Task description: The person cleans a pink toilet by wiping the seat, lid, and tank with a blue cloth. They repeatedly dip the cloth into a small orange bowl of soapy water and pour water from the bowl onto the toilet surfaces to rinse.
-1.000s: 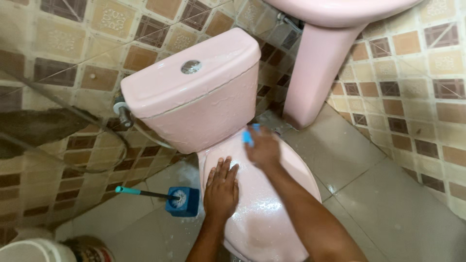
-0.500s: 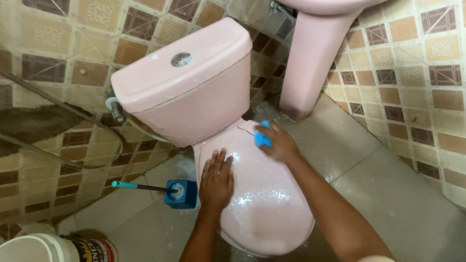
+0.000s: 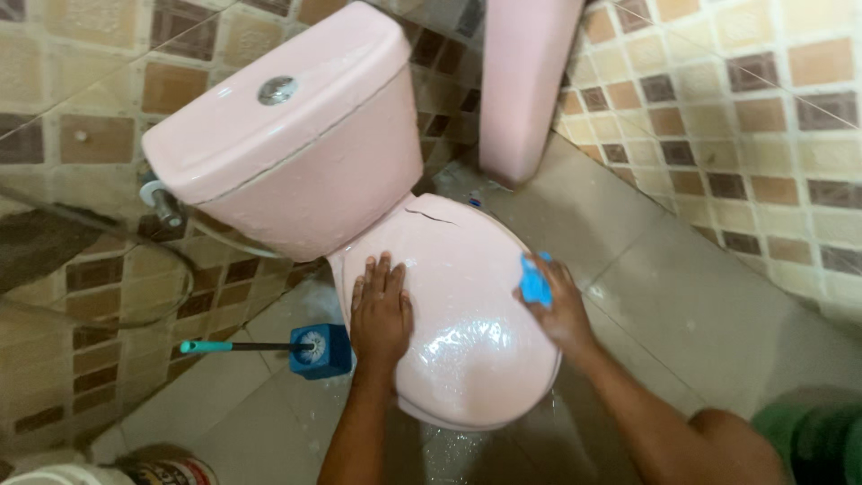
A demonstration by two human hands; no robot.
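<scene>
In the upper left of the frame we see the pink cistern [image 3: 296, 153], and below it, in the middle, the closed pink toilet lid [image 3: 467, 305]. The lid is wet and shiny, with foam mostly on its lower half, so we judge that much of the top surface is already scrubbed; the right rim and the part near the hinge look less soapy and seem left to do. The pink basin pedestal [image 3: 525, 81] stands at the top centre on the tiled floor [image 3: 700, 296]. Our left hand [image 3: 381, 310] lies flat on the left side of the lid, fingers [image 3: 377, 274] stretched out and holding nothing. Our right hand [image 3: 561, 305] is at the right edge of the lid, fingers closed around a small blue sponge [image 3: 536, 280] that presses on the rim. At the lower left stands a blue toilet brush holder [image 3: 319, 350].
</scene>
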